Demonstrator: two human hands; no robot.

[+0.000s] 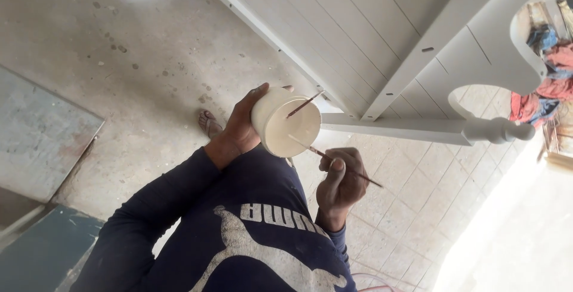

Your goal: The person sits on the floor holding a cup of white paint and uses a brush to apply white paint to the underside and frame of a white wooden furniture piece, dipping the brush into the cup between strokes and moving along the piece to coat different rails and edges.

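My left hand (237,130) grips a small round cream-white tub (287,124) from the side, tilted so its open top faces me. A thin reddish stick (304,104) rests across the tub's rim. My right hand (340,184) pinches a thin brush (349,171) just below and right of the tub, and the brush tip reaches into the pale contents. Both hands are held close in front of my dark blue long-sleeved shirt (250,244).
A large white-painted panelled wooden piece (382,35) with a turned leg (471,130) hangs over the upper right, close to the tub. Below are speckled concrete floor (137,47), my sandalled foot (209,124), pale tiles (430,196), grey sheets (36,137) at left and coloured cloths (546,83) at far right.
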